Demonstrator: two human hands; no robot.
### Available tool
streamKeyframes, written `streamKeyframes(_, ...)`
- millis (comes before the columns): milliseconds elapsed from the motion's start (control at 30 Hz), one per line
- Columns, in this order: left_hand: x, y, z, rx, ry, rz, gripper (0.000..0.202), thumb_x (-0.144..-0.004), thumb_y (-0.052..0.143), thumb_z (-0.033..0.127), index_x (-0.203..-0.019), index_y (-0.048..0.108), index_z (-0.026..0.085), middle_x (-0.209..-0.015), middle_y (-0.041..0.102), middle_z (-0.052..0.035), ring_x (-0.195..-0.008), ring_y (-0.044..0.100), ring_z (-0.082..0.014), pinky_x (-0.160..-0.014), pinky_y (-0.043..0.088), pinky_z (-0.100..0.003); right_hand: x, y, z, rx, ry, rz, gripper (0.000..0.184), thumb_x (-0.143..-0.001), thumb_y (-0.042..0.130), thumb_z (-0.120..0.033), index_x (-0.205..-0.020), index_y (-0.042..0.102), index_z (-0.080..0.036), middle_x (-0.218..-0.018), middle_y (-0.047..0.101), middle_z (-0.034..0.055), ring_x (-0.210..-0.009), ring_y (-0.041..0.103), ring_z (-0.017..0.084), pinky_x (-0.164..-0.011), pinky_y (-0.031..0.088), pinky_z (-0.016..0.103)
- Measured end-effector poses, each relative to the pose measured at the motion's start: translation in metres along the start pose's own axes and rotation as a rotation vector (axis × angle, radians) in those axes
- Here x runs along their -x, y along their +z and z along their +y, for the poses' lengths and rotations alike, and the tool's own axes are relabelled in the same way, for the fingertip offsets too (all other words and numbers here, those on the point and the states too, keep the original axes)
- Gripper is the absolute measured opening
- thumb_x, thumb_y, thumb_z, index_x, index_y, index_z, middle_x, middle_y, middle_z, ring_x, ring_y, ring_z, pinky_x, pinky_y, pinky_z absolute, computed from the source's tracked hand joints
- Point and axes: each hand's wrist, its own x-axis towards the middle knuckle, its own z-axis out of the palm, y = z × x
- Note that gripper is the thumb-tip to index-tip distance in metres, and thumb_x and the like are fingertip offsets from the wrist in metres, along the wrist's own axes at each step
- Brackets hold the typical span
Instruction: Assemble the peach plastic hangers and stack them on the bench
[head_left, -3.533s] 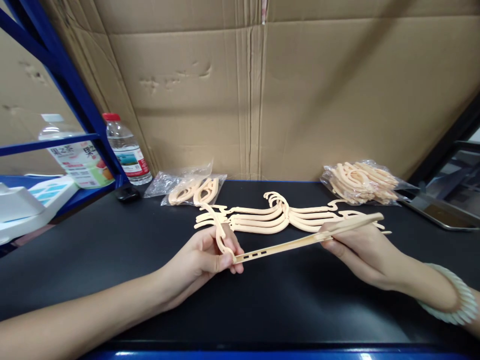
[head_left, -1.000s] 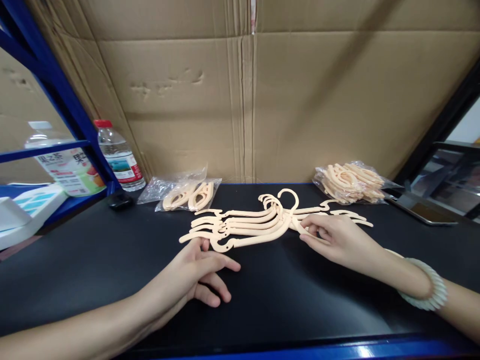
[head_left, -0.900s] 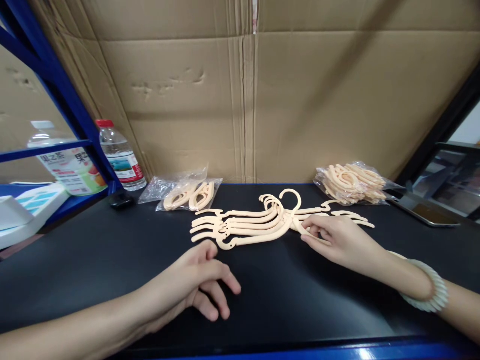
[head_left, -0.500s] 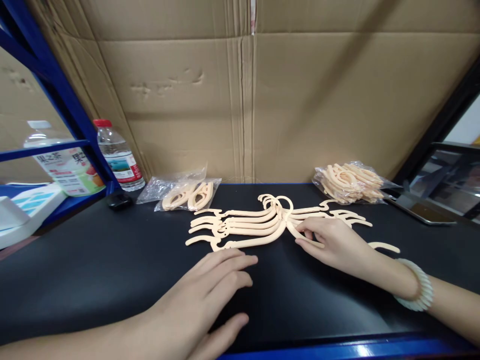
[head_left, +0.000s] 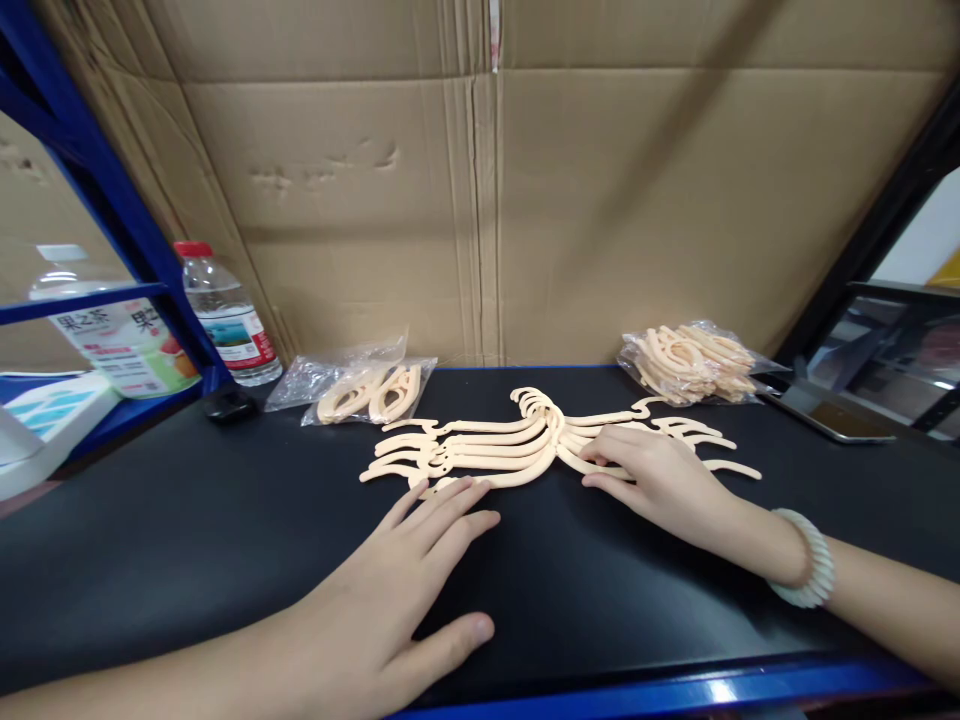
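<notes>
A stack of several cream plastic hangers [head_left: 517, 445] lies flat on the black tabletop [head_left: 187, 520], hooks pointing away from me. My left hand [head_left: 401, 570] rests flat on the table with fingers stretched out, the fingertips touching the front edge of the stack's left arms. My right hand [head_left: 656, 475], with a pale beaded bracelet [head_left: 806, 560] on the wrist, lies palm down on the right arms of the hangers, fingers spread toward the centre. Neither hand grips anything.
A clear bag of cream hanger parts [head_left: 694, 362] sits at the back right, a smaller bag [head_left: 360, 385] at the back left. Two bottles [head_left: 221, 312] stand by the blue shelf frame [head_left: 97, 180]. A cardboard wall [head_left: 525, 200] closes the back; a tablet [head_left: 832, 420] lies far right.
The hanger held between both hands earlier now lies on the stack. My left hand has opened flat and slid forward to the stack's edge; my right hand has flattened onto the hangers.
</notes>
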Motion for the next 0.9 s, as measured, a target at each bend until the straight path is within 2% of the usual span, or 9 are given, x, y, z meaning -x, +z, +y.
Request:
streamKeyframes(100, 0.0, 0.004, -0.002, -0.012, -0.019, 0.071, 0.051, -0.088, 0.06, 0.039, -0.137, 0.05, 0.029, -0.151, 0.036, -0.0045, -0.139, 0.03, -0.0342, -0.116, 0.015, -0.055, 0.0, -0.001, 0.0, -0.023, -0.001, 0.002, 0.007, -0.087, 0.062, -0.016, -0.093, 0.063, -0.019, -0.094, 0.066, 0.007, -0.086, 0.061, 0.023, -0.075, 0.05, 0.035)
streamKeyframes(267, -0.001, 0.001, -0.008, -0.073, -0.009, -0.065, 0.055, -0.091, 0.055, 0.04, -0.143, 0.041, 0.031, -0.155, 0.03, -0.004, -0.142, 0.024, -0.0343, -0.116, 0.016, -0.056, 0.0, 0.001, -0.003, -0.059, -0.001, -0.007, 0.022, -0.09, 0.058, -0.021, -0.111, 0.056, -0.017, -0.107, 0.06, 0.0125, -0.101, 0.056, 0.028, -0.086, 0.049, 0.046)
streamKeyframes(400, -0.001, 0.0, -0.01, -0.077, 0.009, -0.078, 0.056, -0.091, 0.055, 0.039, -0.144, 0.039, 0.031, -0.156, 0.027, -0.0045, -0.143, 0.021, -0.0349, -0.116, 0.017, -0.056, 0.001, 0.003, -0.003, -0.084, -0.022, -0.001, 0.04, -0.092, 0.054, -0.026, -0.131, 0.045, -0.019, -0.125, 0.053, 0.0148, -0.115, 0.052, 0.028, -0.097, 0.046, 0.048)
streamKeyframes(500, -0.001, 0.001, -0.01, -0.111, 0.0, -0.079, 0.054, -0.093, 0.052, 0.041, -0.144, 0.039, 0.03, -0.156, 0.026, -0.0047, -0.144, 0.019, -0.0336, -0.116, 0.017, -0.055, 0.004, 0.008, -0.001, -0.018, -0.001, -0.003, 0.047, -0.094, 0.049, -0.032, -0.137, 0.04, -0.014, -0.138, 0.046, 0.0186, -0.128, 0.044, 0.031, -0.105, 0.04, 0.05)
streamKeyframes(667, -0.001, 0.0, -0.011, -0.168, 0.033, -0.132, 0.056, -0.094, 0.049, 0.043, -0.147, 0.034, 0.029, -0.157, 0.022, -0.0053, -0.144, 0.019, -0.0343, -0.115, 0.02, -0.057, 0.005, 0.015, 0.004, 0.083, 0.069, -0.162, 0.069, -0.098, 0.035, -0.052, -0.148, 0.028, -0.004, -0.151, 0.032, 0.0211, -0.141, 0.027, 0.032, -0.114, 0.029, 0.053)
streamKeyframes(800, 0.0, 0.002, -0.009, -0.221, -0.001, -0.052, 0.054, -0.095, 0.047, 0.048, -0.145, 0.036, 0.031, -0.156, 0.025, -0.003, -0.143, 0.022, -0.0319, -0.115, 0.024, -0.054, 0.004, 0.014, 0.006, 0.065, 0.086, -0.29, 0.077, -0.097, 0.027, -0.061, -0.152, 0.02, -0.007, -0.156, 0.019, 0.0167, -0.144, 0.016, 0.031, -0.116, 0.021, 0.054)
streamKeyframes(900, -0.001, 0.001, -0.007, -0.242, 0.001, -0.079, 0.054, -0.095, 0.046, 0.05, -0.145, 0.036, 0.032, -0.156, 0.024, -0.0029, -0.144, 0.021, -0.0311, -0.114, 0.026, -0.054, 0.002, 0.011, 0.007, 0.048, 0.073, -0.332, 0.079, -0.096, 0.025, -0.063, -0.152, 0.017, -0.008, -0.157, 0.014, 0.0152, -0.145, 0.012, 0.03, -0.116, 0.018, 0.054)
